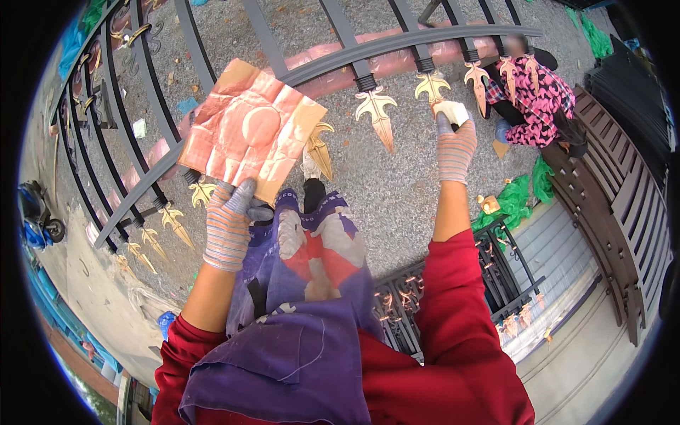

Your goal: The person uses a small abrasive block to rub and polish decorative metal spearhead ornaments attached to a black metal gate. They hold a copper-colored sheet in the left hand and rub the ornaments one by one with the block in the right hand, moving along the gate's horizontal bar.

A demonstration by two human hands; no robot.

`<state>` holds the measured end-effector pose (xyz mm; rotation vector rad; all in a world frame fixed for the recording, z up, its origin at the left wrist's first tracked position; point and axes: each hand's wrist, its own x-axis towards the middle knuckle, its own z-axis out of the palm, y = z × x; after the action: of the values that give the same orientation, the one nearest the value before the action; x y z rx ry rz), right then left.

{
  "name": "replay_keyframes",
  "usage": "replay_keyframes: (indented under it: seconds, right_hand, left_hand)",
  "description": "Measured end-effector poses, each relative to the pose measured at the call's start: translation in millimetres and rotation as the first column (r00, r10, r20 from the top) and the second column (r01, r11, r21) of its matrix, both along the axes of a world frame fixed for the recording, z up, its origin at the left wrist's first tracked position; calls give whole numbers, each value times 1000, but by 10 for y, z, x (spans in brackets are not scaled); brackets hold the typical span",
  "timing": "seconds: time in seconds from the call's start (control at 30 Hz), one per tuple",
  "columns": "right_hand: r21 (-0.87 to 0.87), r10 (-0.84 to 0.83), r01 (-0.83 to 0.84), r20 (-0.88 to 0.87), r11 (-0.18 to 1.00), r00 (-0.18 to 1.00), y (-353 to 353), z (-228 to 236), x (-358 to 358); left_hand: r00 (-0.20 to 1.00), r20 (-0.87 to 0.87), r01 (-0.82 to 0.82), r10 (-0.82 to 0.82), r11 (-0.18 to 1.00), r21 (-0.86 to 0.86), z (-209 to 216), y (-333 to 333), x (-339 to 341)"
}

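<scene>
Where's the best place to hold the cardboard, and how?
Probably by its near edge, coming from below in the picture, where the left hand has its grip. The cardboard is a wide, flat, creased sheet, so pinching the edge between thumb and fingers should suit. Its middle is coppery with a round mark, so the edge keeps most of that clear.

a row of small pale characters runs along the curved dark-purple cloth hem band (326, 206) of the purple, red and white patterned garment (338, 261) on the person's legs. character size and blur prevent a reliable reading. no text, label, number or sign can be read on any other item.
</scene>
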<state>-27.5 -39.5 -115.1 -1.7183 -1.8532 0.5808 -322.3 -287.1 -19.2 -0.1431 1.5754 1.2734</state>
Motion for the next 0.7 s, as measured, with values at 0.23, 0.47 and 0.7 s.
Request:
replay_keyframes:
  seconds: [0.23, 0.47, 0.7]
  right_hand:
    - [21, 159, -183, 412, 983, 897, 739, -190, -49]
    - [37, 284, -322, 381, 946, 880, 741, -279, -12]
    - [-51, 192, -186, 160, 981, 968, 792, -216, 73]
  left_hand:
    - [1000, 14, 1, -1, 1000, 9, -57, 15, 28]
    - [999, 36, 13, -13, 1000, -17, -89, -5, 64]
    - [999, 34, -15, 15, 1000, 4, -19, 147, 182]
